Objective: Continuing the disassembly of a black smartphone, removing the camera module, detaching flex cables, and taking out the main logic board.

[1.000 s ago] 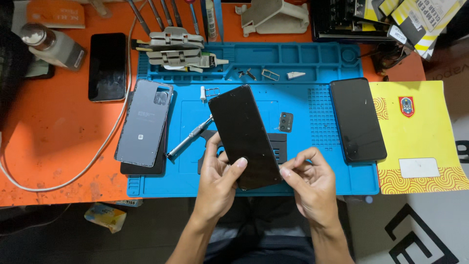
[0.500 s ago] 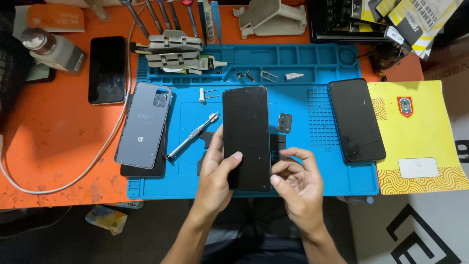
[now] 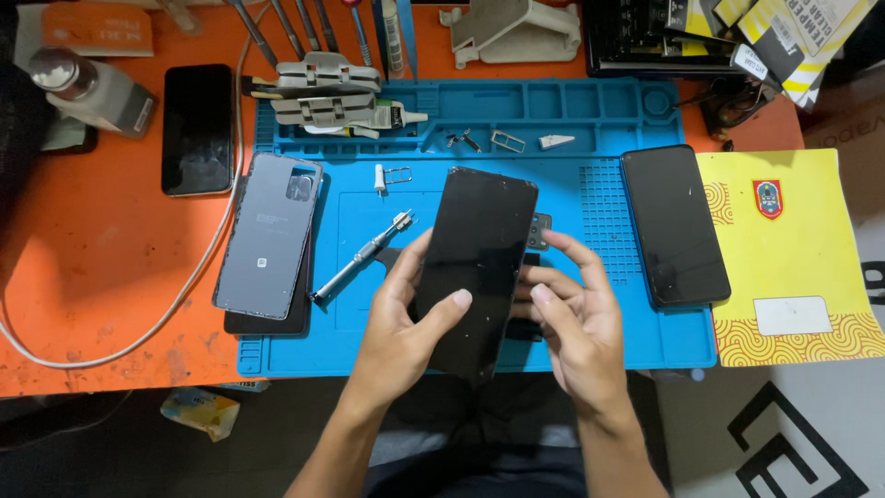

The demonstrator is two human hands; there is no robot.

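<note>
Head view, looking down on an orange desk (image 3: 101, 267) bearing a blue work mat (image 3: 608, 120). Left to right: a grey back cover (image 3: 267, 235) lies at the mat's left edge; a thin screwdriver (image 3: 361, 257) rests on the mat just beside the left hand (image 3: 406, 318); the black phone (image 3: 475, 267) is held over the mat's front edge; the right hand (image 3: 576, 318) stands at its right side; a second dark phone (image 3: 673, 224) lies flat near the mat's right edge.

The left hand is closed round the phone, thumb across the glass, fingers behind its left edge. The right hand is half open, thumb and fingertips at the phone's right edge; whether they actually grip it cannot be told.

The phone's long axis runs from the front of the desk towards the back, leaning slightly rightward at the far end, dark face towards the camera. Its near end hangs past the mat's front edge.

For sound handling, support is best kept along both long edges, with light thumb pressure on the glass and the phone over the mat rather than past its edge.
</note>
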